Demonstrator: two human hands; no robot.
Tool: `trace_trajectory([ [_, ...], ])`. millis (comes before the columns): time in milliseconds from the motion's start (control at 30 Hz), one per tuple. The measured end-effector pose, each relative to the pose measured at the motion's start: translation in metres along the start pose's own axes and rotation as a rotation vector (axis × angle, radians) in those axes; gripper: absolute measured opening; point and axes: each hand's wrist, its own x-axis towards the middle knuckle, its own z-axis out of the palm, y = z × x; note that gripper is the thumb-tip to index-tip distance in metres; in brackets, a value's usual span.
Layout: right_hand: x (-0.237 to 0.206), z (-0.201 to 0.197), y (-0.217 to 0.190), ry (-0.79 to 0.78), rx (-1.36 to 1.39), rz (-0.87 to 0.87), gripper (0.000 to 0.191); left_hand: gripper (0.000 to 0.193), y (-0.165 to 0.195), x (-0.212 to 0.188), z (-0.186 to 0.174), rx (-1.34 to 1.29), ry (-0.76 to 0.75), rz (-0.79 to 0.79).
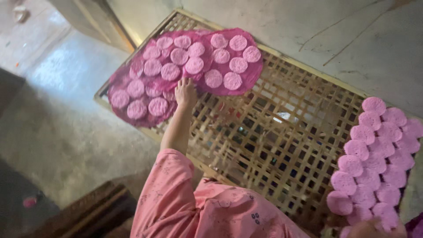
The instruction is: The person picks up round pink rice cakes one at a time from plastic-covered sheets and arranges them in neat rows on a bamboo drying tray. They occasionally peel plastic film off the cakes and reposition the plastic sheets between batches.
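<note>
Pressing L hand (pixel 185 91) on pink discs (pixel 176 61), fingers together, flat atop them, bamboo rack (pixel 273 128) beneath, R hand unseen.

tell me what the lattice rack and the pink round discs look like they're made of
Lattice rack: seemingly split bamboo or wood strips, pale tan and matte, woven in an open grid. Pink round discs: perhaps a soft dough or paste, with a rough, grainy matte surface; the exact material is unclear.

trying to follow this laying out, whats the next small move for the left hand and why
Probably lift the left hand off the pink sheet of discs and reach for the batch in the right hand: that sheet already lies flat, and the bamboo lattice beside it is bare.
</note>
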Motion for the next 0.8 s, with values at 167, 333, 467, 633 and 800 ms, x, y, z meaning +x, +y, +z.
trace_trajectory([
  [167,-0.035,0.018,-0.061,-0.206,0.071,-0.027,0.036,0.017,-0.037,0.049,0.009,0.032,-0.041,0.190],
  [333,-0.053,0.011,-0.075,-0.220,0.010,-0.016,0.030,0.030,-0.081,0.073,-0.001,-0.388,-0.287,0.337],
  [467,-0.066,0.000,-0.073,-0.180,-0.033,-0.050,0.029,0.034,-0.083,0.103,-0.012,-0.270,-0.465,0.344],
  [633,-0.065,-0.010,-0.065,-0.162,0.026,0.001,0.023,0.030,-0.032,0.099,-0.017,-0.740,-0.574,0.355],
  [800,-0.058,-0.007,-0.068,-0.180,0.169,0.055,0.025,0.035,0.108,-0.042,0.004,-1.003,-0.722,0.548],
])
